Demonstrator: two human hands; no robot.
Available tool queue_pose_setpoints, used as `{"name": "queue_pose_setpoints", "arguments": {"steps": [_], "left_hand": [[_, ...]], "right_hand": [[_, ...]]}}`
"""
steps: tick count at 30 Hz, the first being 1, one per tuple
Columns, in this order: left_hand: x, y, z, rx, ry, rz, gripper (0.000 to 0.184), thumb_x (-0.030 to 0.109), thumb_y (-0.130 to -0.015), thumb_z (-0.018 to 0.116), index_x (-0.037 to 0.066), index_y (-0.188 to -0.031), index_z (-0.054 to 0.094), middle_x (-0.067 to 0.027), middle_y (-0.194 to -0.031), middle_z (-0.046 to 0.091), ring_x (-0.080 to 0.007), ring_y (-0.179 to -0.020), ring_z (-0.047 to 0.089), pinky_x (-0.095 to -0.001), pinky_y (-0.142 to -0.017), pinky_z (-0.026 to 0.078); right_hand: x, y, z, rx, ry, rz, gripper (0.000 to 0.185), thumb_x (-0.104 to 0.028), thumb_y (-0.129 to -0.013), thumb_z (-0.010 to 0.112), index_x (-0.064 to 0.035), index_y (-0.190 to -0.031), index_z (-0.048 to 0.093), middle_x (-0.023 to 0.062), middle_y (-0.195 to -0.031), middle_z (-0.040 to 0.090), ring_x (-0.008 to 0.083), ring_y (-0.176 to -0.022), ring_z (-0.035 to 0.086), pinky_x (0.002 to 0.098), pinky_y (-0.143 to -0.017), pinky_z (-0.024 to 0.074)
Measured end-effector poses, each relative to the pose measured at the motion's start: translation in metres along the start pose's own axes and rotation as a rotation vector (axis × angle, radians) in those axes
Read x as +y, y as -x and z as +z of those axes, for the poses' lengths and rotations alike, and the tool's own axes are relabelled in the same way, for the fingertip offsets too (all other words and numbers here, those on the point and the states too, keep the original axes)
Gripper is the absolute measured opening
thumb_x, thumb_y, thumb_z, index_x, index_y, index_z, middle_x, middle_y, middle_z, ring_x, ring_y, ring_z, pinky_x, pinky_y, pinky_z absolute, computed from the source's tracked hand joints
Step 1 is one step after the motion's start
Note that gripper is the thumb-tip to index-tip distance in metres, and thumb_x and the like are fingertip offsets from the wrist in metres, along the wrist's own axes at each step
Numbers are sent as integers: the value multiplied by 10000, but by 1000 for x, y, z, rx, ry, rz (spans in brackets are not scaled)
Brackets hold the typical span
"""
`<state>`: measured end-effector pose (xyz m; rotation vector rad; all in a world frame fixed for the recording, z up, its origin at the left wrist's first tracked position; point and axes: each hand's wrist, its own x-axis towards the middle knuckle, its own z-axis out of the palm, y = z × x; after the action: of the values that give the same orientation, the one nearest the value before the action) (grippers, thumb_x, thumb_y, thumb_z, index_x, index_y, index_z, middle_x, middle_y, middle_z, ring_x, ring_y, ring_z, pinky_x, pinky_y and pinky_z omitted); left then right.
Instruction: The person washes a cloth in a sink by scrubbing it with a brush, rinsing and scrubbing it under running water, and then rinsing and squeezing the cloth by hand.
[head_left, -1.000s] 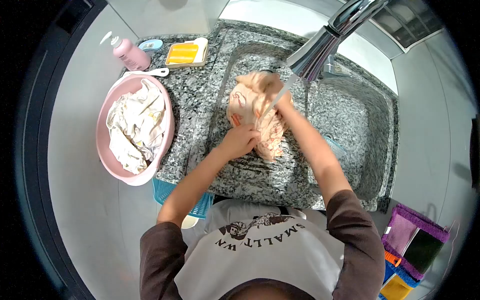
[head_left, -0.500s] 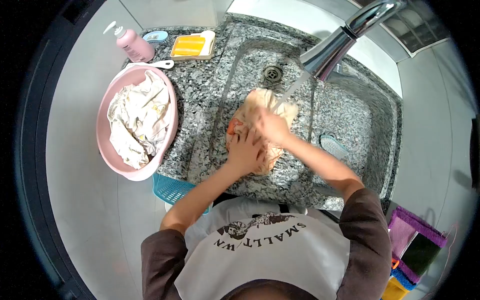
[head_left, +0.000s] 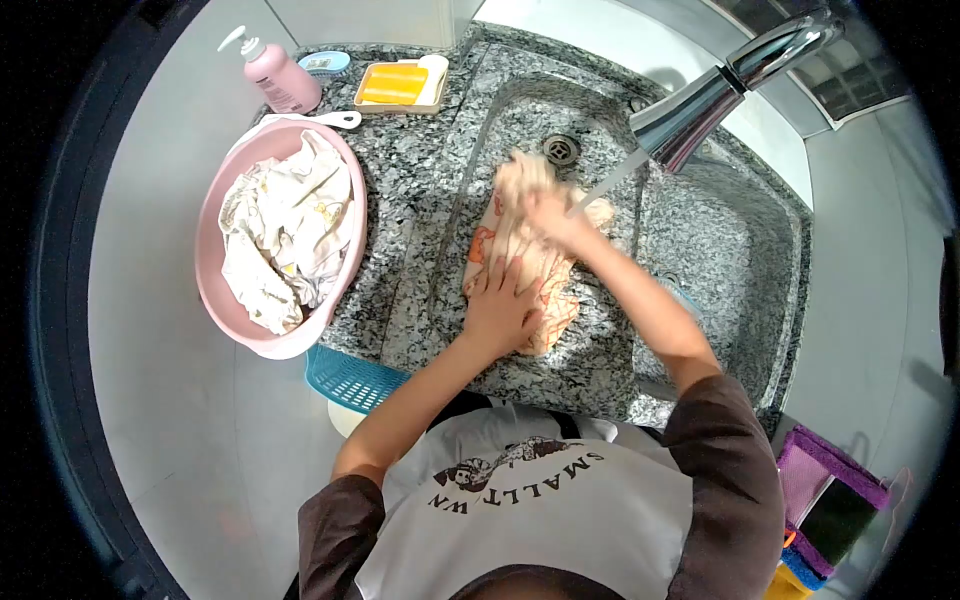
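A cream cloth [head_left: 548,305] with orange patterns lies on the granite sink's sloped left part, bunched up toward the drain. My left hand [head_left: 500,308] lies flat on its near part, fingers spread, pressing it against the stone. My right hand [head_left: 558,220] is closed over the bunched far part of the cloth; motion blurs its fingers. A stream of water from the chrome faucet [head_left: 690,115] falls beside my right hand onto the cloth.
Left on the counter stand a pink basin [head_left: 208,255] of white clothes, a pink pump bottle [head_left: 280,80], a blue-backed brush [head_left: 325,63] and a soap dish [head_left: 430,107] with an orange bar. The drain [head_left: 561,150] lies beyond the cloth. A blue basket [head_left: 350,380] sits below the counter.
The cloth's far part has been pushed up into folds toward the drain. My right hand has slid a little along it, while my left hand stays on the near part. The view has shifted slightly.
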<state>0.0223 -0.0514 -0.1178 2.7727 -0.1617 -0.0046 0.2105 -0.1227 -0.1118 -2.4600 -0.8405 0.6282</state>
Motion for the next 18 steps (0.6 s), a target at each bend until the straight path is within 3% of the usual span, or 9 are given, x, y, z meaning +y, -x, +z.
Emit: {"name": "queue_pose_setpoints", "arguments": {"steps": [4,6,7,10,12,13,15,16,18], "left_hand": [[5,2,-6,-38,8,-2,460,367,-834,507,174,-1251,484,-198,-1324,360,-385,-1249,306,-498,-1004,276],[2,0,-2,-15,24,5,457,358,-831,510,173,-1248,487,-193,-1322,363,-386,-1237,328,-493,-997,293],[0,-1,-1,-15,19,10,457,358,-831,510,173,-1248,487,-193,-1322,363,-386,-1237,328,-493,-997,293],[-7,-2,-5,8,59,30,471,356,-823,513,153,-1248,483,-188,-1319,370,-380,-1221,357,-492,-983,313],[-9,-7,-15,-132,116,25,482,321,-803,544,134,-1243,479,-184,-1311,381,-380,-1202,381,-471,-979,326],[-11,-11,-19,-136,121,26,482,321,-803,544,134,-1243,479,-184,-1311,381,-380,-1202,381,-471,-979,326],[-24,-27,-32,-76,274,-91,461,253,-791,553,109,-1224,484,-210,-1312,365,-345,-1234,340,-467,-973,325],[-31,-36,-35,38,252,-118,538,242,-759,594,132,-1263,441,-213,-1326,342,-374,-1210,361,-450,-978,328],[-41,-57,-43,158,231,-138,626,231,-726,635,154,-1301,399,-217,-1340,319,-403,-1186,383,-434,-983,331]], "right_hand": [[-12,39,15,-38,284,1,345,-303,-867,399,4,-922,550,181,-735,616,299,-686,626,413,-622,517],[18,0,15,287,266,-41,328,-335,-829,453,-32,-899,559,179,-713,614,319,-649,617,415,-591,510],[24,-19,7,293,264,-40,328,-335,-829,453,-32,-899,559,179,-713,614,319,-649,617,415,-591,510],[33,-57,-7,192,276,119,362,-374,-825,457,-63,-982,557,166,-845,627,306,-752,615,399,-660,505],[37,-54,-9,489,560,-1,471,-449,-817,459,-106,-1133,521,146,-1024,598,295,-909,580,380,-766,478],[39,-51,-7,484,561,4,471,-449,-817,459,-106,-1133,521,146,-1024,598,295,-909,580,380,-766,478],[31,-43,-16,82,393,328,566,-508,-825,418,-165,-1275,427,151,-1236,471,241,-1158,452,386,-873,401],[47,-34,6,424,537,124,602,-569,-802,450,-136,-1220,476,128,-1048,598,299,-963,571,378,-784,467],[24,-2,-14,271,356,169,617,-576,-810,411,-162,-1268,431,150,-1043,601,319,-926,588,399,-749,480]]}}
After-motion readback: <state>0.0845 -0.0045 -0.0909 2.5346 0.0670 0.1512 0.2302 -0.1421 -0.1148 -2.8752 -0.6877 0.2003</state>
